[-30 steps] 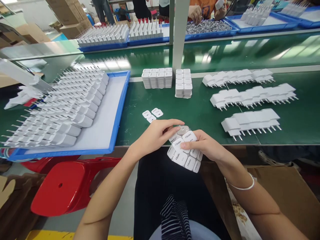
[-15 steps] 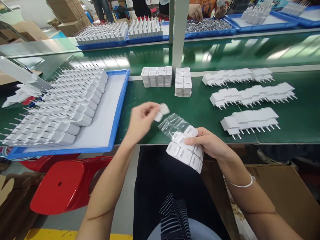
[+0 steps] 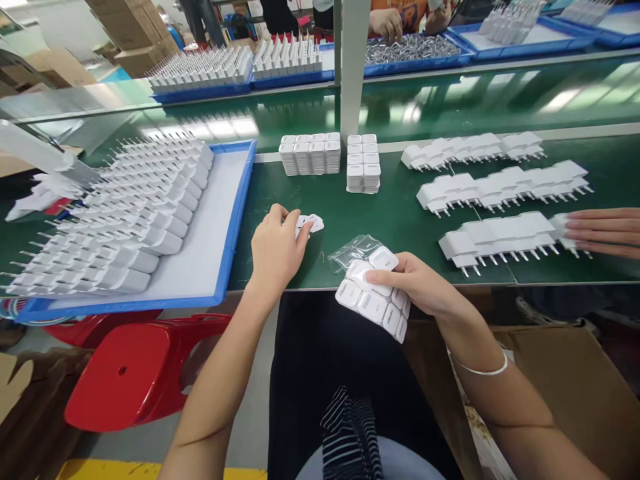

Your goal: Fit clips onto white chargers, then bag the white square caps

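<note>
On the table (image 3: 390,217), the left hand (image 3: 277,241), half curled, is partly covering loose white pieces (image 3: 315,223), hold unclear; at the edge, the right hand (image 3: 417,283) is pinching a filled bag (image 3: 373,305); light pressure should be sufficing.

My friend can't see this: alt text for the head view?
A person's right hand holds a clear bag of printed white pieces; their left hand is at loose pieces on a green table. Left, a blue tray holds white plugs; right, a co-worker's hand shows.

Head-worn view looks forward and down, from close above the lap (image 3: 320,353), across the green bench (image 3: 395,220)
</note>
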{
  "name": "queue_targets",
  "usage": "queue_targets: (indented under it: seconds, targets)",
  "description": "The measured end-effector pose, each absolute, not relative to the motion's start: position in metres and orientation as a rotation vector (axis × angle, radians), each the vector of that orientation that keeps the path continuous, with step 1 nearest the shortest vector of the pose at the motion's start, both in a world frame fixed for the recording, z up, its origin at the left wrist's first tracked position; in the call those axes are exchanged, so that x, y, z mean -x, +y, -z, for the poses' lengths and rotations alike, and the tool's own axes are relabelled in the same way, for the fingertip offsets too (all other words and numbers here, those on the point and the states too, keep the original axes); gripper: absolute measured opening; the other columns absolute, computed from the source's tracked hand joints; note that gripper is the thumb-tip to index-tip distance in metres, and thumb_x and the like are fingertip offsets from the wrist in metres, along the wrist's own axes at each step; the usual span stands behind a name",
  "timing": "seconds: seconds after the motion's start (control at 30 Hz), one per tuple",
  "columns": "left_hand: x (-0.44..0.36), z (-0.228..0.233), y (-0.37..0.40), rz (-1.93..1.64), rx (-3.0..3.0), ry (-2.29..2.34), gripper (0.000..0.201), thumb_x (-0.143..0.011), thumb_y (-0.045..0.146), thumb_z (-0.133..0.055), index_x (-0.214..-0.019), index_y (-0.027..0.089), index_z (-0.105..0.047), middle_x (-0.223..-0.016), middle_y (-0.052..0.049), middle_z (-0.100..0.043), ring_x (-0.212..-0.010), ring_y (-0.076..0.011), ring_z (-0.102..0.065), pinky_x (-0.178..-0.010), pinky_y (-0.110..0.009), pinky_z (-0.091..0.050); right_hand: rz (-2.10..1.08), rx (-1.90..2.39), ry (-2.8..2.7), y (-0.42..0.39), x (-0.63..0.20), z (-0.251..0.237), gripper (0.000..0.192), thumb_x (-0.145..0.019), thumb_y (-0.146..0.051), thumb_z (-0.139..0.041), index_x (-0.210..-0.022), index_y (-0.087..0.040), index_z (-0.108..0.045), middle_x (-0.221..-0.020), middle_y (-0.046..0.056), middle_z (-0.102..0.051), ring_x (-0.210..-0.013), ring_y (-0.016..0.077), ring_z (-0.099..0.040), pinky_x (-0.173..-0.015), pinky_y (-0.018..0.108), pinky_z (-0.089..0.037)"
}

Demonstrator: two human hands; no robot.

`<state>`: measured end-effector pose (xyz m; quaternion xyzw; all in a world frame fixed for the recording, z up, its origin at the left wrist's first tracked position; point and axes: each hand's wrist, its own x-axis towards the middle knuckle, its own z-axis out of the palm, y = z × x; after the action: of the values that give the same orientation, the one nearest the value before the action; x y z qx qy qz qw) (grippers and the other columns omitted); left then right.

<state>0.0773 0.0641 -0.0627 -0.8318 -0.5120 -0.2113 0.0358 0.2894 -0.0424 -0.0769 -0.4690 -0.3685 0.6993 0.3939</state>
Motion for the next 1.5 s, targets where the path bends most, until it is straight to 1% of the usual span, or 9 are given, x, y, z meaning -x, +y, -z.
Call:
queue_targets:
  seconds: [0.17, 0.33, 0.5, 0.77, 0.87, 1.0, 1.17, 1.3, 1.5]
  targets:
    - [-0.085, 0.051, 0.03, 1.005, 3.364, -1.146, 0.032, -0.096, 0.034, -0.054, -0.125, 0.023, -0.064, -0.115, -0.007, -0.06, -0.107, -0.0192, -0.059, -0.095, -0.032, -0.047, -1.743, 1.208, -1.035, -0.04, -0.286, 0.075, 0.024, -0.073, -0.038, -0.082, -0.077, -0.015, -0.075, -0.075, 0.002, -0.074, -0.064, 0.0117, -0.064, -0.06, 0.021, -0.047]
    - [-0.082, 0.047, 0.013, 0.936, 3.761, -1.373, 0.046, -0.096, 0.037, -0.054, -0.141, 0.03, -0.048, -0.136, -0.004, -0.058, -0.124, -0.0217, -0.054, -0.105, -0.037, -0.043, -1.673, 1.192, -1.118, -0.038, -0.28, 0.073, 0.023, -0.074, -0.038, -0.082, -0.079, -0.017, -0.074, -0.073, -0.001, -0.07, -0.064, 0.0103, -0.06, -0.059, 0.021, -0.043]
    - [-0.078, 0.043, 0.015, 1.055, 3.825, -1.423, 0.037, -0.089, 0.035, -0.066, -0.124, 0.024, -0.061, -0.127, -0.005, -0.064, -0.115, -0.0213, -0.059, -0.099, -0.034, -0.047, -1.68, 1.173, -1.151, -0.039, -0.276, 0.072, 0.029, -0.074, -0.038, -0.082, -0.095, -0.019, -0.076, -0.089, 0.001, -0.074, -0.079, 0.015, -0.066, -0.07, 0.024, -0.048]
    - [-0.07, 0.033, 0.032, 2.098, 3.407, -1.431, 0.012, -0.089, 0.024, -0.066, -0.099, 0.019, -0.07, -0.092, -0.005, -0.072, -0.085, -0.0164, -0.068, -0.075, -0.028, -0.053, -1.767, 1.12, -1.089, -0.033, -0.287, 0.077, 0.046, -0.084, -0.059, -0.064, -0.082, -0.014, -0.073, -0.077, 0.004, -0.068, -0.068, 0.0134, -0.059, -0.063, 0.024, -0.046]
    - [-0.074, 0.015, 0.037, 2.155, 3.422, -1.219, 0.006, -0.089, 0.022, -0.065, -0.088, 0.019, -0.07, -0.086, -0.004, -0.069, -0.077, -0.016, -0.066, -0.069, -0.029, -0.052, -1.725, 1.258, -1.049, -0.03, -0.28, 0.076, 0.044, -0.084, -0.057, -0.065, -0.075, -0.014, -0.068, -0.065, 0.001, -0.061, -0.055, 0.0099, -0.049, -0.052, 0.022, -0.037]
    - [-0.087, 0.012, 0.036, 2.226, 3.339, -1.128, 0.007, -0.089, 0.018, -0.063, -0.087, 0.019, -0.07, -0.083, -0.003, -0.067, -0.073, -0.0152, -0.063, -0.063, -0.028, -0.05, -1.151, 1.434, -1.126, -0.049, -0.242, 0.094, 0.045, -0.091, -0.051, -0.056, -0.061, -0.017, -0.052, -0.054, -0.004, -0.045, -0.048, 0.0078, -0.036, -0.046, 0.023, -0.025]
    - [-0.077, 0.041, 0.018, 2.121, 3.308, -1.436, 0.008, -0.089, 0.018, -0.062, -0.088, 0.019, -0.069, -0.083, -0.003, -0.066, -0.071, -0.0139, -0.06, -0.063, -0.026, -0.049, -0.829, 1.859, -1.847, -0.096, -0.173, 0.173, 0.045, -0.104, -0.038, -0.034, -0.072, -0.017, -0.058, -0.059, 0.001, -0.06, -0.051, 0.0117, -0.055, -0.051, 0.023, -0.032]
    - [-0.057, 0.063, 0.004, 1.874, 3.445, -1.621, 0.009, -0.088, 0.018, -0.061, -0.085, 0.018, -0.069, -0.081, -0.003, -0.067, -0.072, -0.0141, -0.061, -0.063, -0.026, -0.048, -0.936, 1.864, -1.966, -0.105, -0.14, 0.234, 0.025, -0.097, -0.034, -0.055, -0.084, -0.016, -0.066, -0.073, 0.009, -0.072, -0.07, 0.0209, -0.069, -0.06, 0.024, -0.04]
    - [-0.048, 0.074, -0.001, 1.636, 3.58, -1.631, 0.011, -0.088, 0.018, -0.058, -0.085, 0.02, -0.068, -0.082, -0.002, -0.068, -0.074, -0.0155, -0.062, -0.066, -0.027, -0.048, -0.992, 1.744, -1.826, -0.098, -0.139, 0.255, 0.021, -0.097, -0.033, -0.055, -0.1, -0.016, -0.066, -0.1, 0.014, -0.072, -0.1, 0.0254, -0.066, -0.086, 0.034, -0.048]
